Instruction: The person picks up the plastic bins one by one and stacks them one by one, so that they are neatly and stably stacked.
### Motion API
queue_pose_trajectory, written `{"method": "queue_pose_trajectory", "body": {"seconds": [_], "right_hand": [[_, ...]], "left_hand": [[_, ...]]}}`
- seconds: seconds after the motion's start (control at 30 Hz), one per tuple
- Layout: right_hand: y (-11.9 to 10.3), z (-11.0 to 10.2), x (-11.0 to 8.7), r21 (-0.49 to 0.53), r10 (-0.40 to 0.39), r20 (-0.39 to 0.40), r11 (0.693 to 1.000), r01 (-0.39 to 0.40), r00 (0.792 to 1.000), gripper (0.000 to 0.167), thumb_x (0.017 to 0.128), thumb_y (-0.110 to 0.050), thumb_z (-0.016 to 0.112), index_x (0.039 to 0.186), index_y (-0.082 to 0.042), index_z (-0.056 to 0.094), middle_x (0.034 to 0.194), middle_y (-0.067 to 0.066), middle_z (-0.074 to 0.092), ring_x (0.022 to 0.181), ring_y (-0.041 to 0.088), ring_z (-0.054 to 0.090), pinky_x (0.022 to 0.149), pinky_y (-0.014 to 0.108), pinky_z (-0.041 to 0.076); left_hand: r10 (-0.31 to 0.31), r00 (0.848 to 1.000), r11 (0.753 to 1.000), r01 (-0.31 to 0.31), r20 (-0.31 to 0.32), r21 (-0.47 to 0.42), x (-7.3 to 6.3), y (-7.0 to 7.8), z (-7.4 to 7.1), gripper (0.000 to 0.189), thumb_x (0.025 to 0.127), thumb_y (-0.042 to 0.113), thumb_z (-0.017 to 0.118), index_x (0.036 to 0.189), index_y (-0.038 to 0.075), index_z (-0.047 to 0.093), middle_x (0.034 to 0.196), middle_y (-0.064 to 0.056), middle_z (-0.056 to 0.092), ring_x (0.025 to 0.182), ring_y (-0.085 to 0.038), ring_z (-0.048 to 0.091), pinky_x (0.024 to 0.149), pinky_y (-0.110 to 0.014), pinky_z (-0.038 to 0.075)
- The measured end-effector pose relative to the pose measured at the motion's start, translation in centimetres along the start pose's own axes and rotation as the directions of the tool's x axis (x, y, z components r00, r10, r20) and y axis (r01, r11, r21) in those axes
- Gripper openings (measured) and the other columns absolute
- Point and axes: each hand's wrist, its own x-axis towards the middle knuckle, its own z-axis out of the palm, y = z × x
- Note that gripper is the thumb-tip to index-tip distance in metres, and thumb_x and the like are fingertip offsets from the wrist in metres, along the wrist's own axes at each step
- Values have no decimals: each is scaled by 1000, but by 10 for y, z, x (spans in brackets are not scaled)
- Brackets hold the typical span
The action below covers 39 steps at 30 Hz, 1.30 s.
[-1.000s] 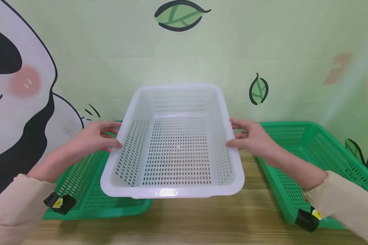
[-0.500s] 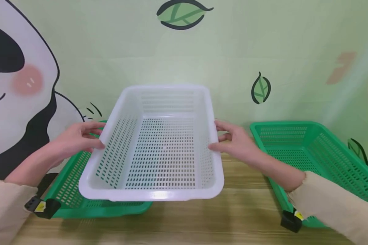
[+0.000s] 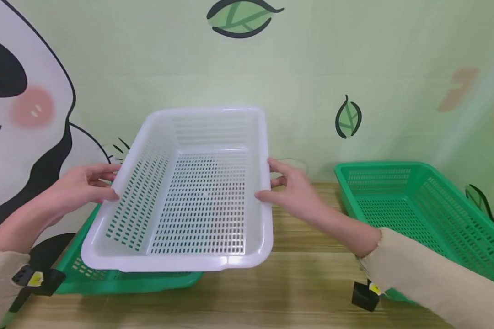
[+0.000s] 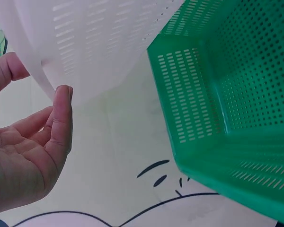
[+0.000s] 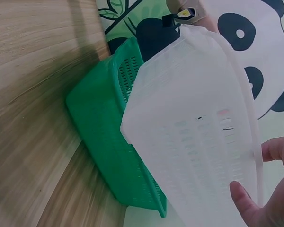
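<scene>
Basket of white, rectangular, perforated plastic [image 3: 201,201], borne by its 2 side rims

Behind everything, toward 12 o'clock, spreads a pale green backdrop printed with leaves and a panda [image 3: 304,64]. Toward 6 o'clock runs a brown wood-grain tabletop [image 3: 300,278]. 2 baskets stand on it: at 8 o'clock, a rectangular green perforated plastic basket [image 3: 144,284]; at 4 o'clock, a similar green plastic basket [image 3: 403,214].

The white basket sits slightly toward 9 o'clock from the middle of the head view, overlapping the green one at 8 o'clock; whether those 2 touch, I cannot tell. It should be light for its bulk, since the walls look thin and are full of holes. I judge the rim stiff, the walls a little springy, the surface smooth enough to slide under loose fingertips, and breakage unlikely. Best hold: midway along opposite side rims, thumb inside, fingers outside, to keep it balanced.

The left hand [image 3: 80,187] pinches the rim at the basket's 9 o'clock; the right hand [image 3: 292,189] pinches it at 3 o'clock.

Smallest are 2 black boxy wrist cameras, the left one [image 3: 51,282] and the right one [image 3: 365,296].
</scene>
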Motion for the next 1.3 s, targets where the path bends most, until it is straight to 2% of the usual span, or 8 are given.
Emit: {"method": "queue_pose_trajectory", "body": {"seconds": [0.47, 0.77, 0.8, 0.9, 1.0, 1.07, 1.17, 1.3], "right_hand": [[-7, 29, 14, 82, -98, 25, 992, 95, 995, 76, 77, -3, 68, 142, -8, 28, 125, 10, 46, 95, 24, 56, 67, 31, 54], [-9, 40, 18, 139, -105, 34, 985, 100, 994, 77, 77, -1, 67, 142, -12, 29, 126, 10, 46, 96, 23, 56, 63, 29, 53], [-10, 41, 17, 150, -101, 37, 984, 94, 994, 76, 77, -1, 67, 142, -13, 30, 126, 9, 46, 96, 23, 57, 62, 28, 52], [-13, 43, 17, 185, -81, 46, 980, 71, 996, 74, 78, 0, 65, 142, -13, 31, 125, 8, 46, 96, 22, 57, 61, 26, 49], [-15, 48, 18, 217, -76, 63, 974, 61, 995, 74, 78, 1, 64, 142, -12, 30, 124, 7, 46, 97, 22, 57, 66, 27, 51], [-15, 52, 19, 231, -78, 71, 971, 60, 994, 75, 78, 2, 64, 142, -11, 28, 124, 7, 45, 97, 21, 56, 69, 29, 52], [-14, 58, 20, 244, -81, 76, 968, 60, 994, 76, 78, 3, 64, 143, -10, 26, 125, 6, 45, 99, 20, 56, 69, 30, 52], [-11, 65, 23, 236, -90, 70, 969, 71, 993, 78, 77, 3, 65, 143, -8, 24, 126, 7, 45, 99, 20, 56, 68, 29, 52]], "left_hand": [[-33, 997, 997, 38, -72, 72, -7, -20, -16, 71, 86, 24, 61, 141, -3, 24, 125, -29, 45, 105, -39, 50, 84, -57, 42], [-54, 989, 996, 64, -139, 67, -7, -34, -21, 74, 85, 25, 62, 141, -3, 22, 123, -32, 44, 102, -42, 49, 84, -63, 38], [-70, 983, 994, 83, -170, 70, -6, -37, -22, 73, 84, 25, 63, 141, 0, 25, 121, -27, 48, 100, -38, 52, 83, -62, 39], [-79, 980, 995, 90, -182, 54, -7, -44, -27, 72, 84, 26, 63, 142, 2, 26, 121, -27, 48, 95, -33, 53, 84, -66, 34], [-90, 974, 994, 102, -210, 44, -10, -48, -32, 71, 84, 26, 63, 142, 4, 27, 120, -27, 49, 84, -19, 55, 83, -68, 32], [-80, 975, 995, 91, -207, 45, -14, -48, -35, 71, 85, 25, 62, 141, 1, 25, 121, -32, 45, 82, -15, 54, 82, -70, 31], [-96, 967, 993, 110, -235, 47, -18, -47, -36, 70, 86, 24, 60, 141, 0, 24, 122, -33, 44, 82, -15, 54, 80, -70, 31], [-119, 961, 990, 134, -250, 42, -20, -46, -37, 70, 87, 25, 59, 142, 0, 22, 122, -33, 42, 87, -26, 53, 80, -70, 32]]}}
